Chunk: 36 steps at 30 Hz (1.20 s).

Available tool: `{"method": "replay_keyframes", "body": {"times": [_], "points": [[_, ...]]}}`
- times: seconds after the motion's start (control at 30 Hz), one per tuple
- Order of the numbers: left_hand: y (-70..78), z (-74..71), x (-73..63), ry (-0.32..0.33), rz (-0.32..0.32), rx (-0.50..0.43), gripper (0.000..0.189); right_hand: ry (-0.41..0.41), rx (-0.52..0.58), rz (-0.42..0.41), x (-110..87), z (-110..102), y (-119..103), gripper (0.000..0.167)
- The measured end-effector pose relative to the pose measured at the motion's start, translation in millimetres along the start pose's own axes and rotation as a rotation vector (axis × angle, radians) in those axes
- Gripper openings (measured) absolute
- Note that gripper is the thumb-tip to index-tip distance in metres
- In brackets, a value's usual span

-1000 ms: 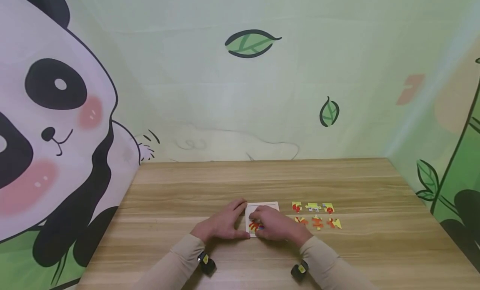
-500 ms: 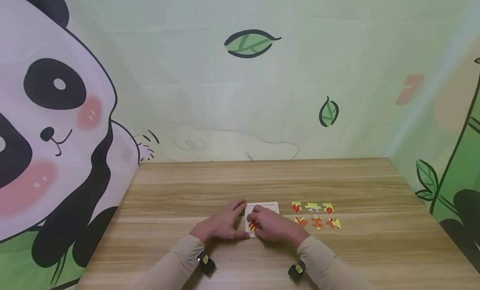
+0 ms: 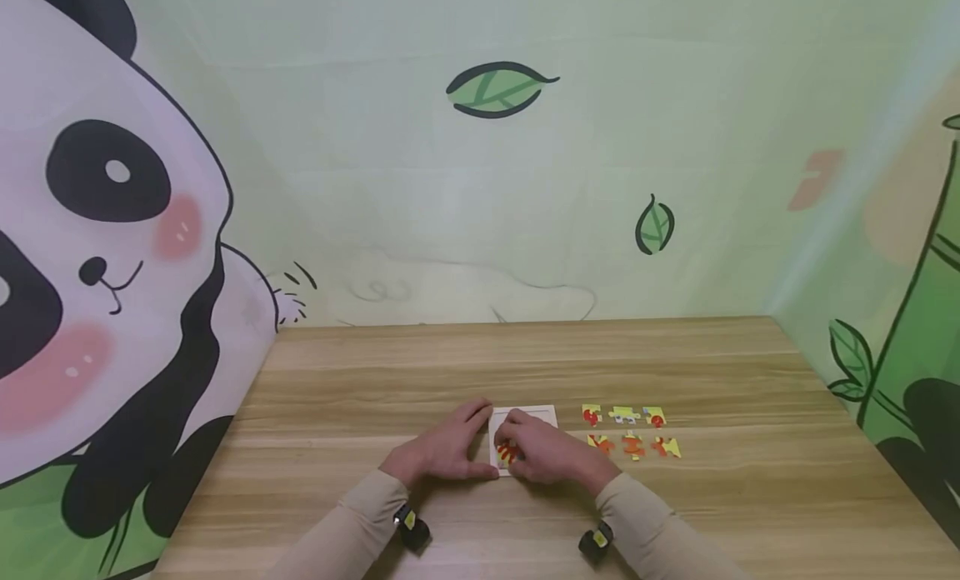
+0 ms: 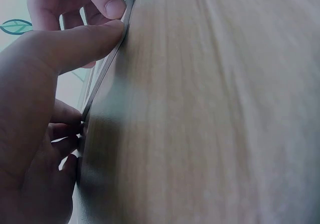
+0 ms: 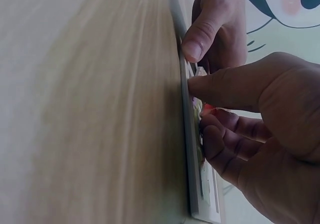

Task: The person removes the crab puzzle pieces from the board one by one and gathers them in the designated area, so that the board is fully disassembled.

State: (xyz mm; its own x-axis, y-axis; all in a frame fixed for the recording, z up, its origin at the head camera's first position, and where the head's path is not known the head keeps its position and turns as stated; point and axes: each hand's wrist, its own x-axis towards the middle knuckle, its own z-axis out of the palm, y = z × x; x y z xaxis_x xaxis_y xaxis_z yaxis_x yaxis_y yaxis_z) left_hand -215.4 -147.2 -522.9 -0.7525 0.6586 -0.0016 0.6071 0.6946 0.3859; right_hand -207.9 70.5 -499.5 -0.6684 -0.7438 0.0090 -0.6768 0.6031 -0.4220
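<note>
A white-framed puzzle board [image 3: 543, 412] lies on the table between both hands. My left hand [image 3: 450, 443] lies along its left side, the thumb at the near corner and fingers at the far corner. Over the board's middle, my right hand [image 3: 553, 452] has bent fingers and pinches a red and yellow puzzle piece [image 3: 507, 452] low over the near-left part. In the right wrist view a red bit of the piece [image 5: 209, 108] shows between thumb and fingers. The right hand hides much of the board. In the left wrist view the left thumb [image 4: 90, 45] meets the board's edge.
Several loose puzzle pieces [image 3: 633, 447] lie in two rows right of the board, yellow with red or orange parts. The wooden table [image 3: 390, 355] ends at a backdrop [image 3: 360, 188] with a panda and leaves. Each wrist carries a small black camera [image 3: 596, 542].
The right hand has shifted slightly to the left over the board, and its fingers have moved a little on the puzzle piece. The left hand stays put; the loose pieces have not moved.
</note>
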Motion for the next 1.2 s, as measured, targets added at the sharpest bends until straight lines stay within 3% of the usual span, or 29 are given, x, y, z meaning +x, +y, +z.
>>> {"method": "replay_keyframes", "body": {"times": [0.5, 1.2], "points": [[-0.1, -0.4, -1.0, -0.003, -0.004, -0.009, 0.096, 0.022, -0.023, -0.022, -2.3, -1.7, -1.5, 0.030], [0.0, 1.3, -0.2, -0.003, -0.010, -0.002, 0.096, 0.062, 0.042, 0.001, -5.0, -1.0, 4.5, 0.030]]}}
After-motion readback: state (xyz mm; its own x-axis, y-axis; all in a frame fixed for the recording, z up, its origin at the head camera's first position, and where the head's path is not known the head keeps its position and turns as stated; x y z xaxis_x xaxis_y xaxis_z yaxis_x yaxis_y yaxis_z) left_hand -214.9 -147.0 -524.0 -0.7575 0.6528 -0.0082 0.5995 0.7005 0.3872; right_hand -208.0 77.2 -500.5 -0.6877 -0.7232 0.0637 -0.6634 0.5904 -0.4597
